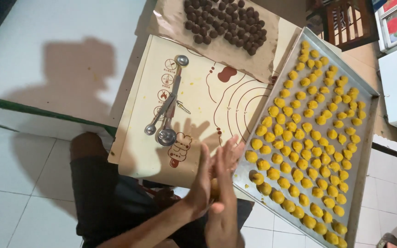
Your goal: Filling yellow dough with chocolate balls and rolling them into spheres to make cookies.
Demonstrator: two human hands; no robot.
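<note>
Hands: I see my left hand [201, 183] and right hand [224, 183] pressed palm to palm, fingers straight.
Dough piece [214, 187]: a yellow lump is squeezed between the palms, only a sliver showing.
Tray [366, 138]: just right of my hands, filled with rows of yellow dough balls [306, 147].
Scoops [166, 110]: metal, on the baking mat [207, 98], apart from my hands.
Dark balls [226, 20]: heaped on brown paper [171, 23], far side.

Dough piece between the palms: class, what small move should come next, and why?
Probably set the dough piece, pressed between left hand and right hand, into the tray at its near-left gap, because the yellow balls there sit in rows.
</note>
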